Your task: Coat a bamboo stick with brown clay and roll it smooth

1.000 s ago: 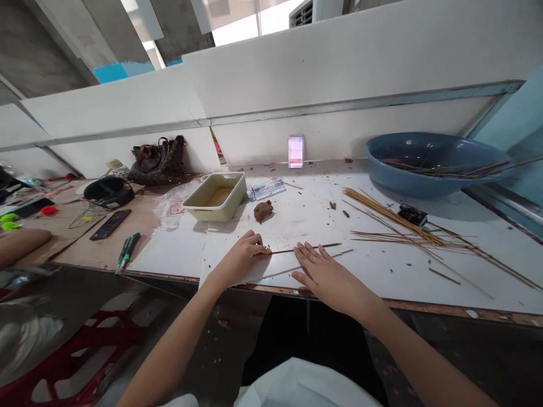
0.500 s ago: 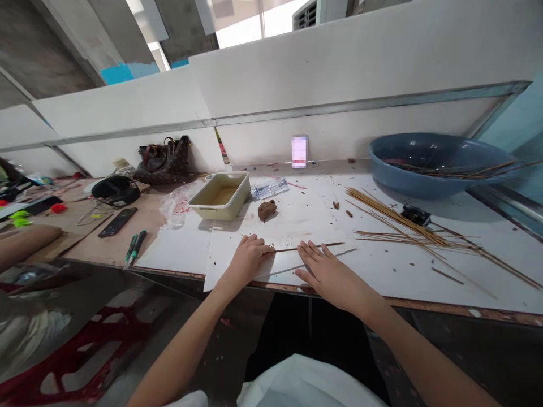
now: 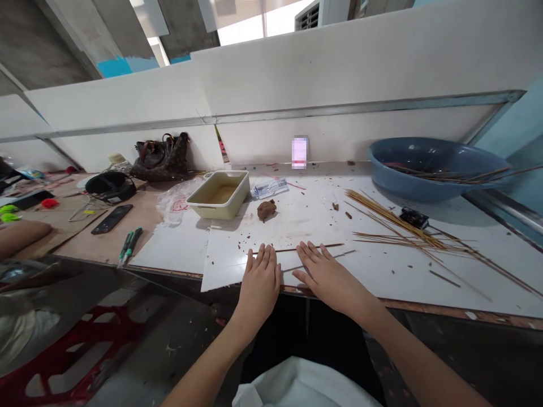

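Observation:
Both palms face down at the front of the white board [image 3: 169,249]. My left hand [image 3: 262,278] lies flat with fingers stretched over the left part of a thin brown stick [image 3: 286,250]. My right hand [image 3: 320,269] is flat too, its fingertips over the same stick farther right and the thumb apart. Closer to me, a thin grey strip [image 3: 345,252] runs partly under my right hand. Behind the hands sits a lump of brown clay [image 3: 267,210], with dark crumbs scattered near it.
A cream plastic tub [image 3: 237,195] holds brownish liquid. On the right are a bundle of thin tan sticks [image 3: 382,215], a small black object [image 3: 413,217] and a large blue basin [image 3: 424,189]. A phone [image 3: 112,219], green-handled tools [image 3: 130,246], a handbag [image 3: 163,161] and another person's arm [image 3: 25,236] are leftward.
My left hand has gone from curled fingers at the stick's left end to lying flat with fingers extended over it. My right hand has stayed nearly in place.

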A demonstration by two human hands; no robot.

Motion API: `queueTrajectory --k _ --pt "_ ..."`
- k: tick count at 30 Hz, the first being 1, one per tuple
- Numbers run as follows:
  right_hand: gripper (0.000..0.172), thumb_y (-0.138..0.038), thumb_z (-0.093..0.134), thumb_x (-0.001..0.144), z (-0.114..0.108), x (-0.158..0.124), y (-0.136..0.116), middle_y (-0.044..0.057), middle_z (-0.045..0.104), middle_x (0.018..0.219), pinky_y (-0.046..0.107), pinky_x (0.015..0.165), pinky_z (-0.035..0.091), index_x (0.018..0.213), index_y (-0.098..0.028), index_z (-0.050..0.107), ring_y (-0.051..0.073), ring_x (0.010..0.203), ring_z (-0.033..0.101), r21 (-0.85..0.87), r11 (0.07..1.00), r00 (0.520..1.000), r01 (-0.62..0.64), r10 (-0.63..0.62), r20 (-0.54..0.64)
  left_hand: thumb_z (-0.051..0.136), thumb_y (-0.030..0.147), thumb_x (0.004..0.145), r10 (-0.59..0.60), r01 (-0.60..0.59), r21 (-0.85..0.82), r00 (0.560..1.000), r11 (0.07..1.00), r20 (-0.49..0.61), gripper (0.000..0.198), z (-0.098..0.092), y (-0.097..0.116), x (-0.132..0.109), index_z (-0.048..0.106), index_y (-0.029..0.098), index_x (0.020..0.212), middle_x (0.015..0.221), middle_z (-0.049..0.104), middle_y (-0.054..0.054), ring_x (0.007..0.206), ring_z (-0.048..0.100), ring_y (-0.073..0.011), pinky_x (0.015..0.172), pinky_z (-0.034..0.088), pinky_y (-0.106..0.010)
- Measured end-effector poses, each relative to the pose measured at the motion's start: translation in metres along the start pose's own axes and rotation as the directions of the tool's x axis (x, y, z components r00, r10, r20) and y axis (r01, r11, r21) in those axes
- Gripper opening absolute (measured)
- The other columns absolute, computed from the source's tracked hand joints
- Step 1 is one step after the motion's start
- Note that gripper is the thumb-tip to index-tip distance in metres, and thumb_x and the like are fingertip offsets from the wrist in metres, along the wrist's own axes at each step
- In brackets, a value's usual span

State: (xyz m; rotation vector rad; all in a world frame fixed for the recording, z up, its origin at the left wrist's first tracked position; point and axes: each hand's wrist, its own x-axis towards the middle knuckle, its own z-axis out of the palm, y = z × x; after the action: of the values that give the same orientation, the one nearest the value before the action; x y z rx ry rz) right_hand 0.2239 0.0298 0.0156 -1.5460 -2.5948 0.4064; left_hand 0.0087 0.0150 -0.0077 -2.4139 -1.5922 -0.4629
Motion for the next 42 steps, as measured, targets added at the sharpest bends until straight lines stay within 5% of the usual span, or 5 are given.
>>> queueTrajectory --k 14,26,36,42 --pt "0.081 -0.062 0.023 0.113 0.008 0.033 0.011 0.021 0.030 0.174 0.055 0.135 0.023 0.168 -0.004 0.035 0.033 0.165 0.026 -0.075 0.997 0.998 -0.016 0.011 -0.069 0.031 0.030 0.114 -0.084 0.083 0.017 0.989 0.996 0.118 0.055 0.008 -0.006 0.025 0.055 0.005 0.156 0.162 0.053 -0.021 0.158 0.043 -0.0352 0.132 0.028 -0.064" --pt "0.082 -0.062 0.027 0.113 0.016 0.001 -0.002 0.023 0.032 0.172 0.057 0.134 0.027 0.167 -0.002 0.035 0.035 0.163 0.030 -0.058 0.998 0.990 0.004 -0.012 -0.137 0.032 0.023 0.113 -0.042 0.047 -0.040 0.992 0.998 0.116 0.050 -0.010 -0.002 0.005 0.058 0.011 0.153 0.156 0.062 -0.016 0.158 0.044 -0.0312 0.133 0.026 -0.064" --pt "0.081 -0.061 0.029 0.113 0.014 -0.002 -0.007 0.022 0.030 0.173 0.056 0.135 0.025 0.167 -0.002 0.035 0.034 0.163 0.030 -0.075 0.997 0.995 -0.028 0.020 -0.099 0.032 0.013 0.110 -0.079 0.085 -0.176 0.996 0.981 0.042 0.060 -0.006 -0.018 -0.001 0.025 0.015 0.169 0.158 0.060 -0.018 0.157 0.045 -0.0285 0.133 0.028 -0.064" --pt "0.082 -0.064 0.028 0.112 0.017 -0.004 -0.004 0.021 0.031 0.173 0.056 0.135 0.026 0.169 -0.005 0.034 0.034 0.164 0.029 -0.025 1.000 0.993 -0.016 0.013 -0.120 0.035 0.016 0.112 -0.080 0.081 -0.182 0.997 0.980 0.010 0.054 -0.004 -0.013 -0.007 0.033 0.018 0.166 0.159 0.060 -0.015 0.159 0.042 -0.0297 0.133 0.028 -0.065"
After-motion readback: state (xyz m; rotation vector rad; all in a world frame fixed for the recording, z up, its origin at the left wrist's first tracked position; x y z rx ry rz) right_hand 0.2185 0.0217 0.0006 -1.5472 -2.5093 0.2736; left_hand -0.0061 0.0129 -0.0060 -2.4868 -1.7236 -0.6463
